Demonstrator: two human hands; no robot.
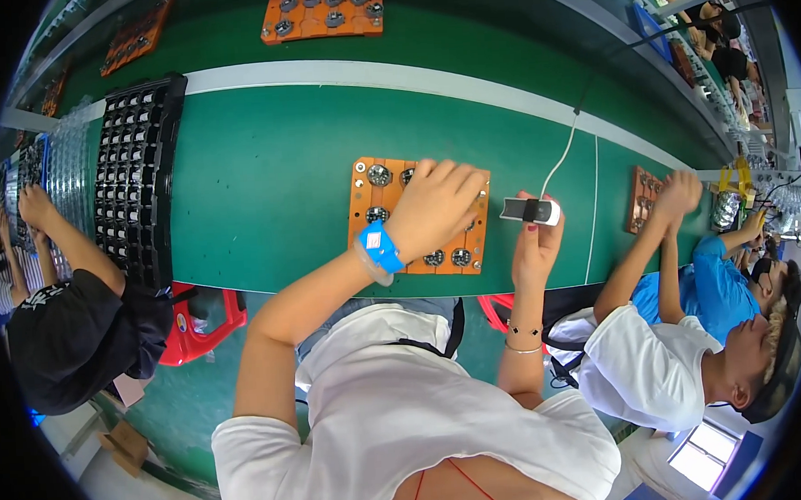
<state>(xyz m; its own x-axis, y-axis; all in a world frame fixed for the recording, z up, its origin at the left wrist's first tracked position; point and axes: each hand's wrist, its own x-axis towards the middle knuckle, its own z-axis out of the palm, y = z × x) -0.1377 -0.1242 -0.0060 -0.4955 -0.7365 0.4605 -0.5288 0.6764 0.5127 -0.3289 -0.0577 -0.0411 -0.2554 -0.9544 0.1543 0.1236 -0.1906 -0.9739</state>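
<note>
My left hand (438, 199) reaches over an orange fixture board (357, 185) on the green work surface. Its fingers curl downward together, and whatever lies under their tips is hidden. Several round dark circuit modules (379, 175) sit in the board, some covered by this hand. Around my left wrist is a blue wristband (378, 242). Just right of the board, my right hand (536, 253) closes on a small white-and-grey handheld device (546, 212) with a black band around it. The device stays above the surface, apart from the board, and a thin white cable (559, 161) runs up from beside it.
A black tray (169, 171) of small white parts stands at the left. Other orange boards (323, 12) lie across the white divider strip (321, 73). Co-workers sit on both sides; the right one's hands (680, 193) work over another board (641, 195). A red stool (203, 335) stands below.
</note>
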